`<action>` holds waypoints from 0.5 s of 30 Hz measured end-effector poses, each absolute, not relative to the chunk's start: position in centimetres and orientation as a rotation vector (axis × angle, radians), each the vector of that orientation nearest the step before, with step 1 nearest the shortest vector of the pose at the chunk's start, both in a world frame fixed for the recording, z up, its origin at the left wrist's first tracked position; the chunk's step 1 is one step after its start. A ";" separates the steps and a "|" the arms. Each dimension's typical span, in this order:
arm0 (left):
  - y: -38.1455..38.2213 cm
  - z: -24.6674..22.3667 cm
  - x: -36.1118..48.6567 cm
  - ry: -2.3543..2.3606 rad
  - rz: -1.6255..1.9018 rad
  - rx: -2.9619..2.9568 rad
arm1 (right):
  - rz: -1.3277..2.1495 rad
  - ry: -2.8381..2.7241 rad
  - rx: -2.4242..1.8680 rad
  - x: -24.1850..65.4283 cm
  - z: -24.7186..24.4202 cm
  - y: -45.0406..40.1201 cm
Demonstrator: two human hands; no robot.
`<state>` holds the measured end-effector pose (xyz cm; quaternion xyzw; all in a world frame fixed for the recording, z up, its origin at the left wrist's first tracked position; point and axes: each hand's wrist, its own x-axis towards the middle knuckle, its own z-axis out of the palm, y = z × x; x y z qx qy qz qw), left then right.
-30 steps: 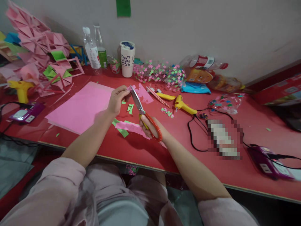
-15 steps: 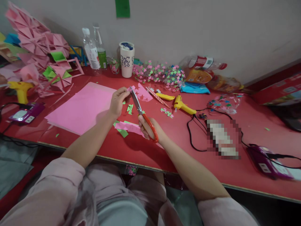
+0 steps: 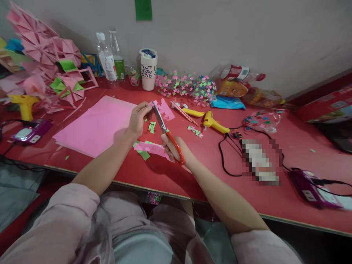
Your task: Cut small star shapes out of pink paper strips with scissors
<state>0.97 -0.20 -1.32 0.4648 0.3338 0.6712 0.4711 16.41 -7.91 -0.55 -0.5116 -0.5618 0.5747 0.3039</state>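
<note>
My left hand (image 3: 139,116) pinches a small bit of pink paper (image 3: 154,103) between thumb and fingers. My right hand (image 3: 177,146) grips scissors (image 3: 160,119) by their orange handles. Their blades look nearly closed, with the tips at the paper by my left fingertips. Just behind the blades is a pink paper piece with jagged, cut-out edges (image 3: 167,110); whether it joins the pinched bit I cannot tell. Below my hands lie a pink paper strip (image 3: 150,147) and green paper (image 3: 144,155). A green scrap (image 3: 151,127) and small paper stars (image 3: 195,131) lie nearby.
Pink sheets (image 3: 96,124) are stacked at left, near a pink folded-paper construction (image 3: 41,47). A white cup (image 3: 148,69), a bottle (image 3: 106,60) and a star-filled clear container (image 3: 184,86) stand along the wall. At right are a yellow cutter (image 3: 193,112), a glue gun (image 3: 214,124) and black cables (image 3: 221,157).
The jagged pink paper behind the blades has shifted and shows a narrower outline. The scissors have moved very slightly; both hands keep nearly the same place.
</note>
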 end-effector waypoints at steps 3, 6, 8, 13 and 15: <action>0.0 -1.4 0.8 0.837 1.645 1.127 | 1.539 -1.486 -1.336 16.6 -0.4 -7.7; -0.1 -1.2 0.5 0.874 1.634 1.141 | 1.501 -1.457 -1.311 17.0 -0.6 -7.1; -0.3 -1.1 0.4 0.888 1.559 1.206 | 1.447 -1.427 -1.265 17.4 -0.7 -6.6; -1.5 -0.7 0.7 0.851 1.002 1.532 | 1.310 -1.376 -1.202 18.0 -0.6 -5.7; -2.0 -0.5 1.0 0.831 0.791 1.621 | 1.297 -1.357 -1.191 18.0 -0.5 -5.7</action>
